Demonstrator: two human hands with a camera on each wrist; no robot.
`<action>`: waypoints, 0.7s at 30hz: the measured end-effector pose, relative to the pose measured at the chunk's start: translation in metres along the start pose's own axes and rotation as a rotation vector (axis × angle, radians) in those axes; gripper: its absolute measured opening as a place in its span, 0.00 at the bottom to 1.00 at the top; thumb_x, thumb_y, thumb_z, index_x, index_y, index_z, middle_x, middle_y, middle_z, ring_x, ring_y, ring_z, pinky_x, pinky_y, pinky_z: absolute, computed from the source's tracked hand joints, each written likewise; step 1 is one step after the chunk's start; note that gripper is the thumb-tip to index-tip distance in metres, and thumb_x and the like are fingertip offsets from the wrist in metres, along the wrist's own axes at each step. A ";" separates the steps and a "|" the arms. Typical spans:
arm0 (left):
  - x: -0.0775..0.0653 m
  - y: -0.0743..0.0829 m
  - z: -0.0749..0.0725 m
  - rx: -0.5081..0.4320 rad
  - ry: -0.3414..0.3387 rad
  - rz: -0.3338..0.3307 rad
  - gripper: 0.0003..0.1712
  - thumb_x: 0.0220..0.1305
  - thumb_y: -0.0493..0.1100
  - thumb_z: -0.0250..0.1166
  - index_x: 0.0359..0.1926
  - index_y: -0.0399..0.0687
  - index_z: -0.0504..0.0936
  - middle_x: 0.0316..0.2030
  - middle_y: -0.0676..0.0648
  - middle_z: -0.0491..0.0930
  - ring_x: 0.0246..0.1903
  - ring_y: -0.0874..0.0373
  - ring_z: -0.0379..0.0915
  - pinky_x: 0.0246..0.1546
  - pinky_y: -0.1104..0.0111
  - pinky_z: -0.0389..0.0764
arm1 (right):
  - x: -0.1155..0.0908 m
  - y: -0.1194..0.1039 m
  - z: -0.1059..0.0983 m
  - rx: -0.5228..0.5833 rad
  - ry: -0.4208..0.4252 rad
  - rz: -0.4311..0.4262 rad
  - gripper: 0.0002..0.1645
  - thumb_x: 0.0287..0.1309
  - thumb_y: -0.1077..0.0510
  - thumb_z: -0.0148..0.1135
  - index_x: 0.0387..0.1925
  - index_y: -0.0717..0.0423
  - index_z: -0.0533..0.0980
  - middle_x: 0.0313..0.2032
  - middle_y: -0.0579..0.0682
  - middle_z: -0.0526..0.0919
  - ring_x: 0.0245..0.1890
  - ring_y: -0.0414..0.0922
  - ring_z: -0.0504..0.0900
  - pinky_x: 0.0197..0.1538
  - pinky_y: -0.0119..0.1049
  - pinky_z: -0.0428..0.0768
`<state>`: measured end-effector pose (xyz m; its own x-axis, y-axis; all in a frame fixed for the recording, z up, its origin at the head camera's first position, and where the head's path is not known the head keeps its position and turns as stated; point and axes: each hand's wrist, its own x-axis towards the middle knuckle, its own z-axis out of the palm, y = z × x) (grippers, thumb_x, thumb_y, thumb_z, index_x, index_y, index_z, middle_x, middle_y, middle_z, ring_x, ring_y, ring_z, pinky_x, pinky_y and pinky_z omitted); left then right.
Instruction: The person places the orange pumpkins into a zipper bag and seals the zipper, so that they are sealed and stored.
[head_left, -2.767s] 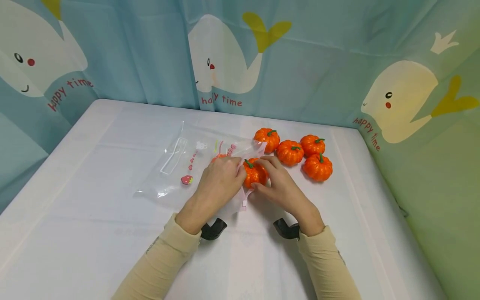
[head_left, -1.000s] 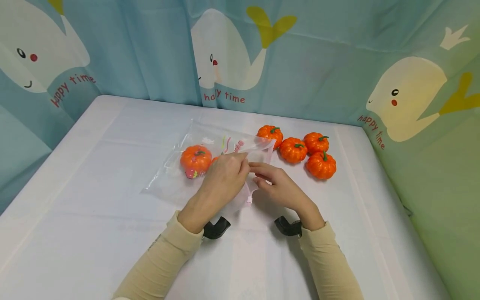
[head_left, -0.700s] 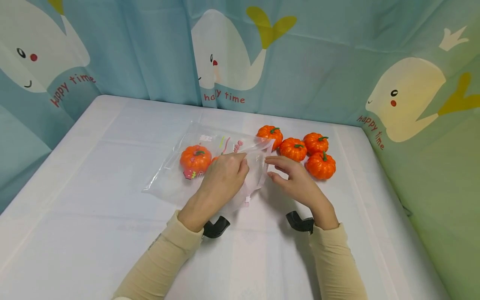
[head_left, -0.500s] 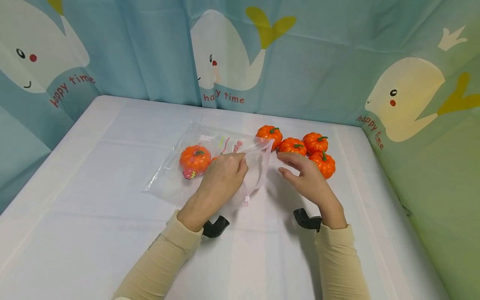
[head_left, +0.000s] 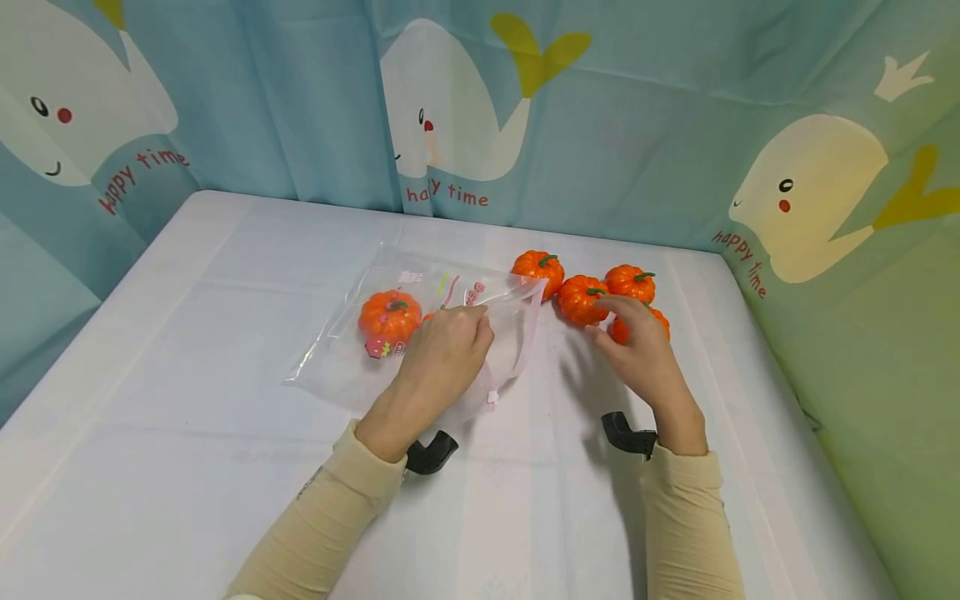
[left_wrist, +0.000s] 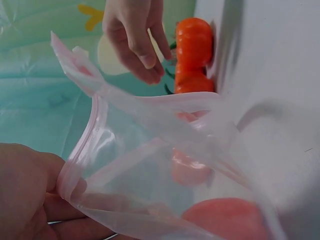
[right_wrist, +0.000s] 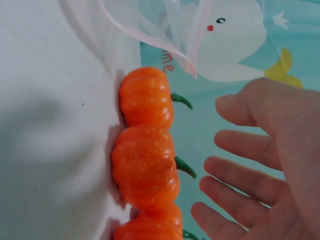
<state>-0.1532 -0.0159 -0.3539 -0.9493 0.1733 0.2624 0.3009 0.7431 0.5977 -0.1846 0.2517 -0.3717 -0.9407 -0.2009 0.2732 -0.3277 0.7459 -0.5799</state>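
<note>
Lying on the table is a clear zip bag (head_left: 330, 358) with a pink-edged mouth facing right. Inside it shows one small orange toy pumpkin (head_left: 390, 318), and a sliver of more orange (head_left: 428, 317) peeks out by the left hand. My left hand (head_left: 444, 350) pinches the bag's pink rim between thumb and fingers, plain in the left wrist view (left_wrist: 30, 190), and the mouth gapes. Over the loose pumpkins (head_left: 581, 302) hovers my right hand (head_left: 641, 346), fingers spread and holding nothing. The right wrist view shows its fingers (right_wrist: 245, 182) apart from the green stems.
Several loose pumpkins cluster at the back right of the white table (head_left: 225, 467); the leftmost pumpkin (head_left: 538, 271) sits against the bag's far corner. A blue curtain (head_left: 637, 167) with whales hangs behind the table. Black curved mounts (head_left: 432, 454) stick out from both wrists.
A pumpkin held at the bag's mouth by the right hand has gone inside. That hand has let go and moved right, over the loose pumpkins. The left hand stays at the rim.
</note>
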 end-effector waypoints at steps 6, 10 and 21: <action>0.000 -0.001 0.000 0.006 0.008 0.006 0.21 0.72 0.39 0.53 0.17 0.46 0.73 0.15 0.51 0.58 0.16 0.55 0.60 0.18 0.70 0.56 | -0.001 0.005 -0.004 -0.018 0.083 0.026 0.20 0.60 0.65 0.61 0.54 0.69 0.76 0.55 0.65 0.77 0.58 0.62 0.74 0.64 0.59 0.68; 0.001 -0.001 0.000 0.014 -0.014 -0.017 0.21 0.72 0.41 0.53 0.19 0.46 0.74 0.15 0.50 0.59 0.16 0.55 0.60 0.18 0.70 0.57 | -0.003 0.010 -0.008 -0.028 0.150 0.093 0.22 0.59 0.65 0.61 0.55 0.70 0.75 0.57 0.67 0.75 0.61 0.63 0.72 0.66 0.60 0.66; 0.001 0.000 -0.002 -0.003 -0.020 -0.014 0.21 0.73 0.41 0.52 0.19 0.46 0.73 0.15 0.50 0.59 0.16 0.55 0.60 0.18 0.70 0.57 | -0.003 0.020 -0.011 -0.092 0.099 0.376 0.34 0.62 0.58 0.60 0.66 0.70 0.64 0.67 0.69 0.64 0.67 0.65 0.64 0.69 0.59 0.65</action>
<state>-0.1536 -0.0172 -0.3524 -0.9549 0.1757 0.2393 0.2880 0.7435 0.6035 -0.1876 0.2745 -0.3753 -0.9792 0.1559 0.1299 0.0515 0.8102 -0.5839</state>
